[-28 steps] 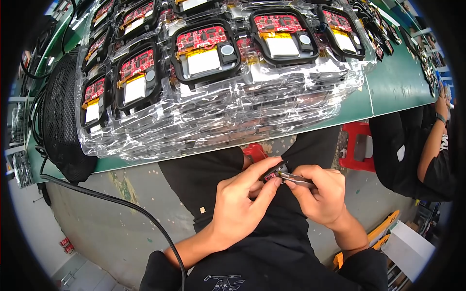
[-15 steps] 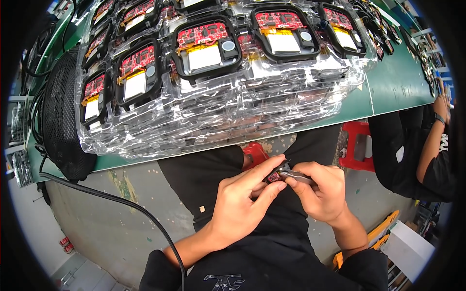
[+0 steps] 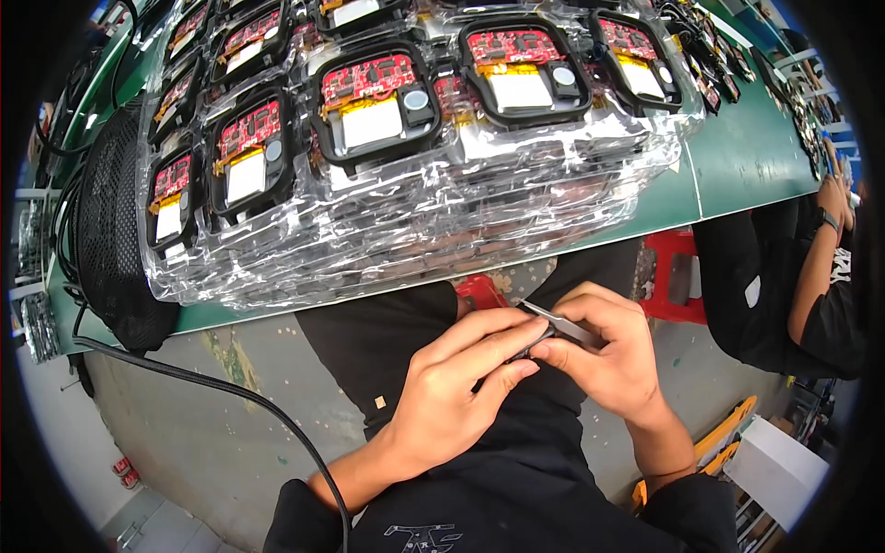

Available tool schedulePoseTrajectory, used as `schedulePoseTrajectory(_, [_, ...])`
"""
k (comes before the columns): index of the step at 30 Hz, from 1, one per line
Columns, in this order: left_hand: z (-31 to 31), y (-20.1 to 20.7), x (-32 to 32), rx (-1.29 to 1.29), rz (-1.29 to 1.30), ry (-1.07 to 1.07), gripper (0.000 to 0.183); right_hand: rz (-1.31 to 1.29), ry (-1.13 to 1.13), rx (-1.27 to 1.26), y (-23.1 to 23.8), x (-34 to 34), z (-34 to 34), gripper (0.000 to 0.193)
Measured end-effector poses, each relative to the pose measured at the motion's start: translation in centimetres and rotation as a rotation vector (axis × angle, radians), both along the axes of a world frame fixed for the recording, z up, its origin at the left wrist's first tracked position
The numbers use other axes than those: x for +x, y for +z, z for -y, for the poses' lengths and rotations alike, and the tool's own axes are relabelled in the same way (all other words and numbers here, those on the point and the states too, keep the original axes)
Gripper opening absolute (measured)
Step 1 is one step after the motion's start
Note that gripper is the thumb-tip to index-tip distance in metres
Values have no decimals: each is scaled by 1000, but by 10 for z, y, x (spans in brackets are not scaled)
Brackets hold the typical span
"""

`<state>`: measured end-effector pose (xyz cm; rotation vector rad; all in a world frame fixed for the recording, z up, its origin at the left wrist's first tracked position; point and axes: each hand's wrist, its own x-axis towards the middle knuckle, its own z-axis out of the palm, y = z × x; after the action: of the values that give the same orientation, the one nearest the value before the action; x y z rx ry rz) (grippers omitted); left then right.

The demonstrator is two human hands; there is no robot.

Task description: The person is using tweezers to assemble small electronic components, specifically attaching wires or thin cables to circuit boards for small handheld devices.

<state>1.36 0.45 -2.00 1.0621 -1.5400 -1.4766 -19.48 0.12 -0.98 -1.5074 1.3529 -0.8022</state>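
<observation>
Over my lap, my left hand (image 3: 452,392) is closed with thumb and fingers around a small black watch-like case (image 3: 538,345). Most of that case is hidden by my fingers. A pair of grey metal tweezers (image 3: 573,331) is gripped in my right hand (image 3: 610,348), between thumb and curled fingers. Its pointed end reaches left past the case, above my left fingertips. My right thumb is at the case's right edge; whether it touches cannot be told.
On the green table (image 3: 737,170) clear plastic trays (image 3: 406,221) are stacked, the top one holding several black cases (image 3: 373,101) with red boards. A black mesh bag (image 3: 111,221) lies left. A black cable (image 3: 249,392) crosses my left arm. Another person (image 3: 816,276) sits right, near a red stool (image 3: 671,276).
The case has turned in my left hand, so its red board no longer shows. My left fingers have closed further over it. The tweezers have swung to point up and left beyond it.
</observation>
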Motion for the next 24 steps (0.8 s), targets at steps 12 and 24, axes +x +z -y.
schedulePoseTrajectory(12, [1, 14, -6, -114, 84, -1, 40, 24, -22, -10, 13, 0, -5, 18])
schedulePoseTrajectory(24, [12, 14, 0, -44, -221, -358, 58, -156, -486, -34, 54, -68, 83, 22])
